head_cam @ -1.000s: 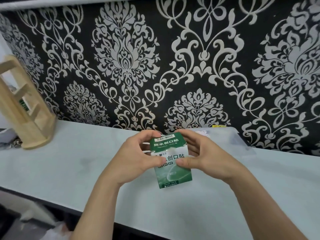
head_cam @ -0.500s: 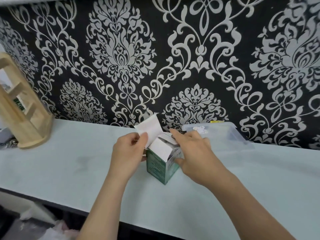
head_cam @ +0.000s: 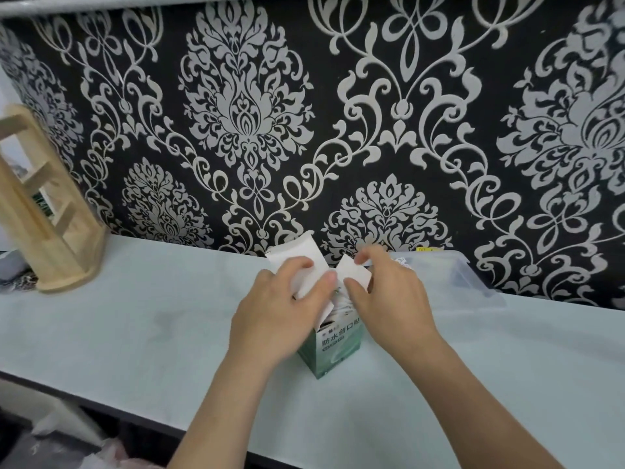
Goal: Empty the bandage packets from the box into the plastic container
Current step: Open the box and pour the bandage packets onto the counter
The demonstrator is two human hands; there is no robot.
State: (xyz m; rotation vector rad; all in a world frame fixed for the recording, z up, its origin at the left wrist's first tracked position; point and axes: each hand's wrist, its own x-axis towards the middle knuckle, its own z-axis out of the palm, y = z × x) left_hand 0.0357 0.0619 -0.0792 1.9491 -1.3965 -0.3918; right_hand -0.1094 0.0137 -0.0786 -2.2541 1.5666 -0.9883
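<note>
Bandage box (head_cam: 334,346), green and white with printed characters on its front, is standing upright on the pale countertop (head_cam: 135,319), and both hands are working at its opened top. The left hand (head_cam: 274,319) is lying against the box's left side, its thumb and fingers pinching the large white lid flap (head_cam: 297,262) and holding it back toward the wall. The right hand (head_cam: 389,299) is coming in from the other side, its fingers curling loosely over the mouth of the box and its thumb pressing the smaller white side flap (head_cam: 353,274) outward. White packet edges (head_cam: 341,308) are showing in the opening between the two hands, though they are blurred. Just behind the right hand, against the wall, a clear plastic container (head_cam: 453,275) is sitting on the countertop. Black wallpaper with a silver damask pattern (head_cam: 250,116) is covering the wall. Well apart, at the far left, a wooden rack (head_cam: 44,231) is standing on the counter.
</note>
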